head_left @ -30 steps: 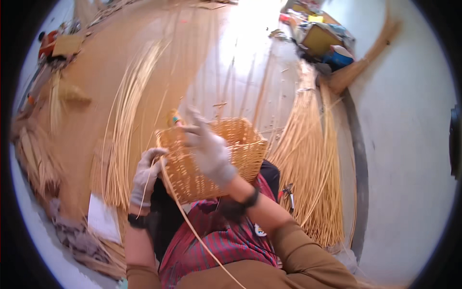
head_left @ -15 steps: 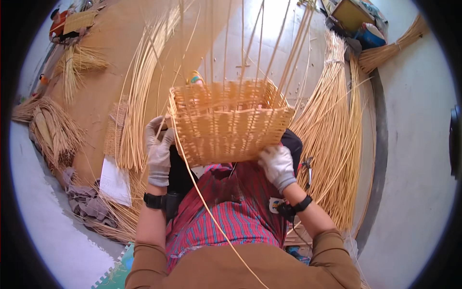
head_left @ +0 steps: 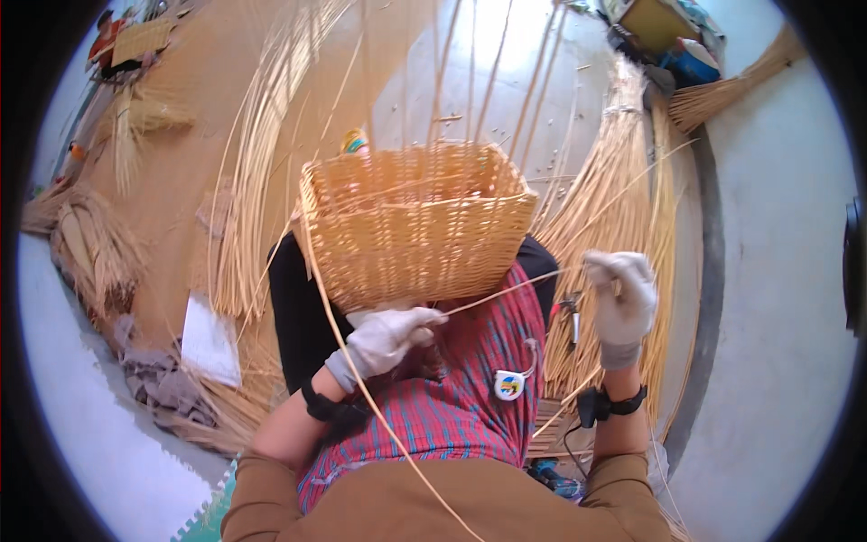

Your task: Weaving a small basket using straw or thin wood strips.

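A half-woven wicker basket (head_left: 420, 248) rests on my knees, with several long upright stakes (head_left: 492, 77) rising from it. Below its front wall, my left hand (head_left: 388, 341) in a white glove is closed on one end of a thin wicker strand (head_left: 501, 294). That strand runs up to the right, where my gloved right hand (head_left: 623, 294) pinches it near its other end, well apart from the basket. A longer loose cane (head_left: 384, 417) hangs from the basket's left corner, passes over my left wrist and runs down across my front.
Large bundles of wicker (head_left: 601, 199) lie on the floor to the right, beside red-handled cutters (head_left: 571, 318). More strands (head_left: 262, 172) and white paper (head_left: 210, 339) lie left. A white tape measure (head_left: 508, 386) sits on my striped apron. Another person (head_left: 107, 45) is at far left.
Both hands have left the basket's sides. My left hand came down and inward, my right moved outward, and a thin strand now stretches between them. The basket shifted slightly left.
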Available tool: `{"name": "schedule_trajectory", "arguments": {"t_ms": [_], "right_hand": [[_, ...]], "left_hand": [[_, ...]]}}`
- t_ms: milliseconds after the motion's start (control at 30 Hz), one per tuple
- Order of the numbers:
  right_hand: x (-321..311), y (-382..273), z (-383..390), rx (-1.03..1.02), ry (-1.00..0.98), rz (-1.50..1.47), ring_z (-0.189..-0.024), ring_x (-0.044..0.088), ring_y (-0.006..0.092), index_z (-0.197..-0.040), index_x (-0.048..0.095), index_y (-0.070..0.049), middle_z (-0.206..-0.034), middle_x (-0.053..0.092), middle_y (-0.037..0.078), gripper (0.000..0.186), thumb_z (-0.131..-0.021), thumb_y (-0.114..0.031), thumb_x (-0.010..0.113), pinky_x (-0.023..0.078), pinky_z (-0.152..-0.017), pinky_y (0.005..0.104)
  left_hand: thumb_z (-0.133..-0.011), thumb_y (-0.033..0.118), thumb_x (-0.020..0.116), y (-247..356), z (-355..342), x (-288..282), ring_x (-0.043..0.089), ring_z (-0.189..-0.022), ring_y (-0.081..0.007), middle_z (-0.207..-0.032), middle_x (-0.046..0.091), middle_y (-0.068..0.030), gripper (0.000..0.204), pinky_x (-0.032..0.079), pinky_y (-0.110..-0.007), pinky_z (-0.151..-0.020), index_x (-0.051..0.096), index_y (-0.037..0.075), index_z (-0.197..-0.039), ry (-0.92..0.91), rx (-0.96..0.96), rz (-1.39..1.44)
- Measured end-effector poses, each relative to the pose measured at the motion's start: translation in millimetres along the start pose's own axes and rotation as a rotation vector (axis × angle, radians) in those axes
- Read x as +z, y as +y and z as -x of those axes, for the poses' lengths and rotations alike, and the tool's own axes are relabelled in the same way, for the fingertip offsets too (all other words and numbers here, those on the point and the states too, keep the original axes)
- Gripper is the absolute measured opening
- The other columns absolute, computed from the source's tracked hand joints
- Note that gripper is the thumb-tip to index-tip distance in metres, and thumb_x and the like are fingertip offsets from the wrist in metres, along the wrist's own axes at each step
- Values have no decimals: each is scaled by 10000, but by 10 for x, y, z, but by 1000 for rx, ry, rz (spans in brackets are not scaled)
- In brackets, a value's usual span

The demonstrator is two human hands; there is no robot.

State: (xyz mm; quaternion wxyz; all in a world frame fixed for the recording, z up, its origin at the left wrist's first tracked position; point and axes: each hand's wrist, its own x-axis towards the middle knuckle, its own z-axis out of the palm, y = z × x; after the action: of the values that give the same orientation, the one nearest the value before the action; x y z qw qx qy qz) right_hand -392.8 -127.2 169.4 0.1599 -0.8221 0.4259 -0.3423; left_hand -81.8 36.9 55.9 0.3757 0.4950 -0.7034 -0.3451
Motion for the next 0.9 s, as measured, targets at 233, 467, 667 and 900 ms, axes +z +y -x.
{"name": "schedule_trajectory", "arguments": {"t_ms": [233,467,667,900], "right_hand": [[841,-45,305,406,-223,-940,-1096,643,184,-1455,502,-16,-1203,685,107,598,-938,-127,780,514,-990,356],[1173,-286,18,465,150,-1027,-840,675,137,-1181,659,-30,-959,715,65,187,-1081,-164,576,551,-764,285],[1635,-245,-32,495,65,-1263,-858,714,150,-1215,668,-27,-1009,755,80,213,-1062,-166,615,559,-751,264],[1798,-247,-386,640,-258,-1164,-808,714,133,-1197,694,-23,-1024,759,95,234,-1051,-199,642,564,-659,250]], "left_hand": [[-891,-46,621,25,-191,-197,706,-785,-245,-861,700,-129,216,558,-363,-692,668,56,-1076,305,-110,-216],[-963,219,718,-91,-46,-488,722,-804,-336,-877,731,-146,159,582,-393,-715,705,63,-933,673,-407,-358],[-890,129,764,62,-172,-278,722,-810,-308,-989,738,-116,160,572,-400,-688,745,106,-1048,419,-47,-538],[-814,150,790,-2,-561,-394,705,-813,-334,-1475,497,-276,795,588,-436,-751,495,248,-1546,525,-180,-787]]}}
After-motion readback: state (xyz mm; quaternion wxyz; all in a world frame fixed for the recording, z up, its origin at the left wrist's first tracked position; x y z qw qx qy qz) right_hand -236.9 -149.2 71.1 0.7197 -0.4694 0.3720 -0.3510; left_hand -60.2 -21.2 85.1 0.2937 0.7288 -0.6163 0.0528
